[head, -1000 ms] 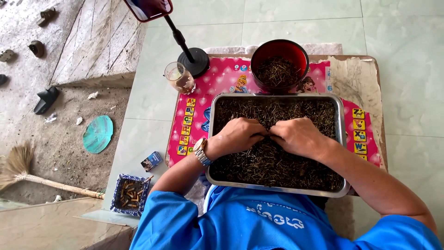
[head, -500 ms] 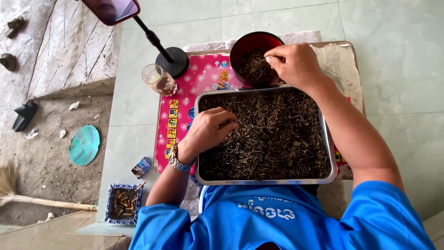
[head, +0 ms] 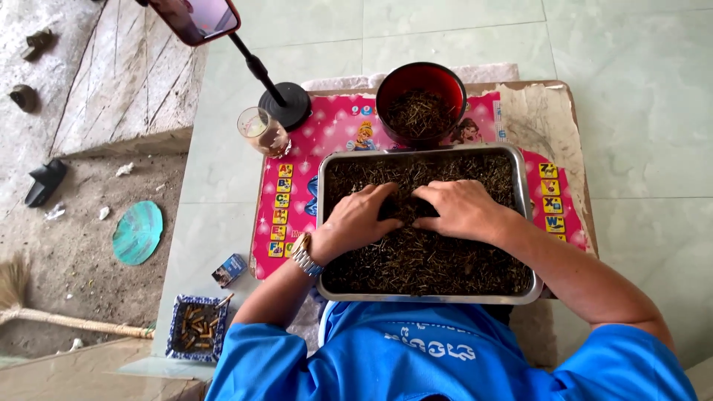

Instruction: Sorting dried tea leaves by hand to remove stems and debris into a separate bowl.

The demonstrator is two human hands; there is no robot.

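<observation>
Head view — both hands [head: 412,215] in tray [head: 531,223] of dark twigs [head: 423,263].

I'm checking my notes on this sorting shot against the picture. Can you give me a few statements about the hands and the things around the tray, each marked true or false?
1. Both hands, the left hand and the right hand, rest in the metal tray. True.
2. The red bowl is empty. False: it holds dark stems.
3. A glass stands left of the bowl. True.
4. The wristwatch is on the right wrist. False: it is on the left.
</observation>
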